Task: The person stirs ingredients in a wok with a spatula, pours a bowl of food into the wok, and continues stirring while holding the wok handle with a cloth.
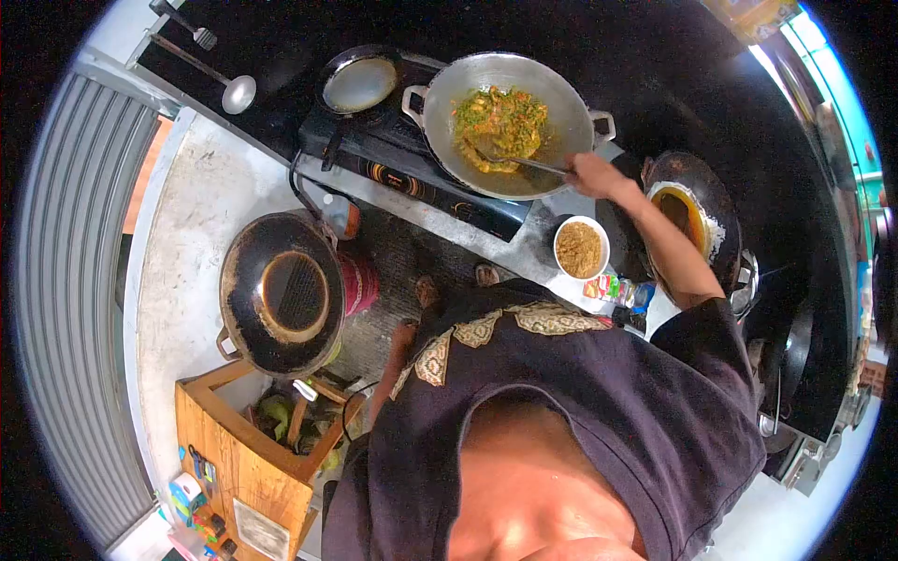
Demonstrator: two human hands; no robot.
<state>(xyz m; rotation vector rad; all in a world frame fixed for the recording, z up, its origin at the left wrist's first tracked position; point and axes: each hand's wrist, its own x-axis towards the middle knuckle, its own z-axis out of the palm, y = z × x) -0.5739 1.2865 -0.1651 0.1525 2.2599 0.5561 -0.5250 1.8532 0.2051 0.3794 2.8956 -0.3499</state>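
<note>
My right hand (591, 176) is closed round the handle of a long-handled metal cooking utensil (538, 165). Its head is partly buried in yellow-green food with chopped green and red bits (502, 122). That food sits in a wide silver wok (566, 98) with two loop handles, on a black gas stove (402, 178). Below my right forearm stands a white bowl (606, 251) of brown paste or ground seasoning (578, 249). My left hand (406, 335) hangs low beside my body, partly hidden by my dark shirt; its fingers cannot be made out.
A small pan (360, 86) occupies the left burner. At right is a dark wok (716, 187) holding brownish liquid. Colourful packets (617, 292) lie by the bowl. On the left are a blackened wok (245, 318), a wooden cabinet (243, 439) and a ladle (238, 94).
</note>
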